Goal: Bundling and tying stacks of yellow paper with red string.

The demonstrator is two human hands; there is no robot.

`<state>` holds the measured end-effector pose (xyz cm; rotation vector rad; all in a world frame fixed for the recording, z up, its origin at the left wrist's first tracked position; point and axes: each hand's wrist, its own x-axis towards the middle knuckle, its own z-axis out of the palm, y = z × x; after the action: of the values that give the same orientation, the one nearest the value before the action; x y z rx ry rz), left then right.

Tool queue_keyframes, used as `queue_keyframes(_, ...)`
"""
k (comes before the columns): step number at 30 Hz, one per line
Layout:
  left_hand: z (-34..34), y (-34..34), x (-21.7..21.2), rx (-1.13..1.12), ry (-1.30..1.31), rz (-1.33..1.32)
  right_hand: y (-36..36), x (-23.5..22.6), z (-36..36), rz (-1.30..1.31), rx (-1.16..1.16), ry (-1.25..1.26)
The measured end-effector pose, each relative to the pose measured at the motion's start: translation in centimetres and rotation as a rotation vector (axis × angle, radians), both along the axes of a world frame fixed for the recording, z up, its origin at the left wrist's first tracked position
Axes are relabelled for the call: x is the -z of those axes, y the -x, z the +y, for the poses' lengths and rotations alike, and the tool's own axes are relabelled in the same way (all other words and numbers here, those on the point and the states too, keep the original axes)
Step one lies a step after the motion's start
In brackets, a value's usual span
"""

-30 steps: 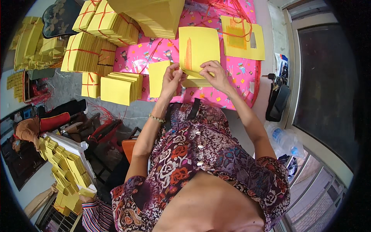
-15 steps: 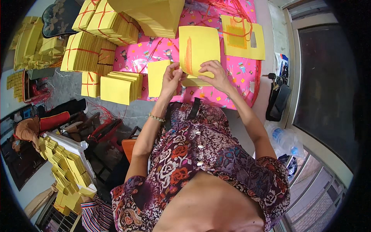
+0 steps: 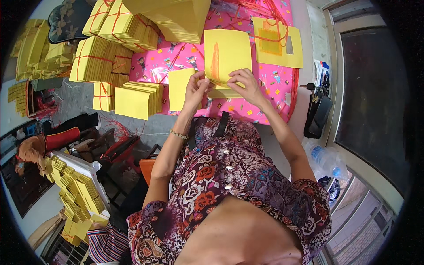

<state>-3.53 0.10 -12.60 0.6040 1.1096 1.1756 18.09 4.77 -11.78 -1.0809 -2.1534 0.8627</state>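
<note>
A yellow paper sheet (image 3: 236,51) with an orange streak lies in front of me, its near edge raised a little. At the near left corner, my left hand (image 3: 196,90) pinches the sheet between thumb and fingertips. My right hand (image 3: 246,85) is closed on the same near edge, right of the streak. Beneath that edge shows more yellow paper (image 3: 225,92). Left of it lies another yellow sheet (image 3: 180,88), partly behind my left hand.
Bundles of yellow paper (image 3: 99,59) tied with red string stand at the left of the pink patterned table cover (image 3: 269,99). A yellow sheet (image 3: 289,48) with a darker patch lies at the far right. Keys and a black pouch (image 3: 317,115) rest beyond the right edge. A striped sleeve (image 3: 108,243) shows lower left.
My right fingers have come together on the sheet's near edge, which has lifted slightly. My left hand has stayed about where it was. The striped sleeve at lower left has shifted.
</note>
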Motion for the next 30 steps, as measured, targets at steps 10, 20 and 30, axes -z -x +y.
queue_keyframes(10,0.9,-0.3,-3.1,0.172,-0.059,0.719,0.0,0.2,0.0,0.013,0.025,-0.025)
queue_keyframes(20,3.8,2.1,-0.7,0.255,-0.493,1.017,1.2,-2.3,-0.8,-0.061,0.033,-0.164)
queue_keyframes(30,4.2,1.1,-0.7,0.032,-0.377,0.718,1.3,-5.2,-0.2,-0.158,0.192,-0.357)
